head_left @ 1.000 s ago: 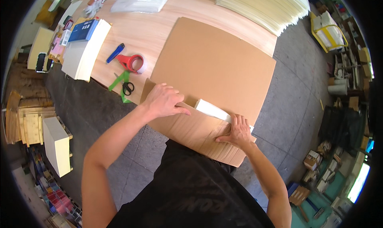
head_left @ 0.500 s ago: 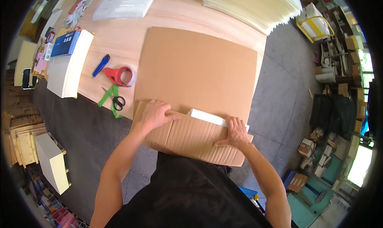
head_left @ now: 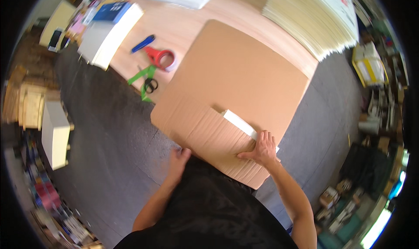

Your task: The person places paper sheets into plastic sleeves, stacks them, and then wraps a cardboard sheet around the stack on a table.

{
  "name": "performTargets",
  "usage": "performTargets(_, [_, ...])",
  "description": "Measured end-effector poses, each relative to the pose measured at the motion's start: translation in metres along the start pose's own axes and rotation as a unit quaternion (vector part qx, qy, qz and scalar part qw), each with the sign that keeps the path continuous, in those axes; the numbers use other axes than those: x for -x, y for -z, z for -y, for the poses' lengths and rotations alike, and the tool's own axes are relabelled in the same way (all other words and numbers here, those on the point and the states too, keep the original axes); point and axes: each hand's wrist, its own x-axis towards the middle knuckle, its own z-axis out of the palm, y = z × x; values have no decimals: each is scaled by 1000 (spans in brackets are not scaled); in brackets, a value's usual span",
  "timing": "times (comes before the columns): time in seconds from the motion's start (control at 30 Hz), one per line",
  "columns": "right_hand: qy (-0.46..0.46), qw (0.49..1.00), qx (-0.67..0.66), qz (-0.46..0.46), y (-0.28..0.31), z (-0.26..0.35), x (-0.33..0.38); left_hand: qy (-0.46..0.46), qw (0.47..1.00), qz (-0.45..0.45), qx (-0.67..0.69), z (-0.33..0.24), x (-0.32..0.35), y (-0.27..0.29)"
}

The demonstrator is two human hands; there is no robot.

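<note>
A large brown cardboard sheet (head_left: pixel 244 66) lies aslant on the table, its near part folded up as a creased flap (head_left: pixel 205 135). From under the flap's far edge shows a strip of a white, block-like thing (head_left: pixel 240 124); the rest of it is hidden. My right hand (head_left: pixel 262 149) presses on the right part of the flap, thumb spread out to the left and fingertips over the flap's edge beside the white strip. My left hand (head_left: pixel 178 162) is off the flap's top, close to the cardboard's near edge; motion blurs its fingers, and whether it touches the edge is unclear.
Left on the table (head_left: pixel 192 35) are a blue utility knife (head_left: pixel 143 44), a red tape dispenser (head_left: pixel 161 58), black-handled scissors (head_left: pixel 150 85) on green tape (head_left: pixel 140 76), and a paper stack with a blue book (head_left: pixel 111 12). A tall pale stack (head_left: pixel 305 22) stands far right.
My left hand has left the flap's top and moved down to the near edge. The whole view has turned, so the cardboard lies more slantwise. My right hand stays on the flap.
</note>
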Motion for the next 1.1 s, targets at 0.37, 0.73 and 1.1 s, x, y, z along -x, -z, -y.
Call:
performTargets(0.37, [167, 982, 56, -65, -16, -2, -10, -108, 973, -163, 124, 28, 15, -128])
performTargets(0.73, [210, 972, -45, -94, -21, 26, -51, -145, 959, -221, 104, 37, 12, -135])
performTargets(1.1, [157, 987, 17, -41, -19, 54, -52, -111, 954, -279, 26, -8, -27, -91])
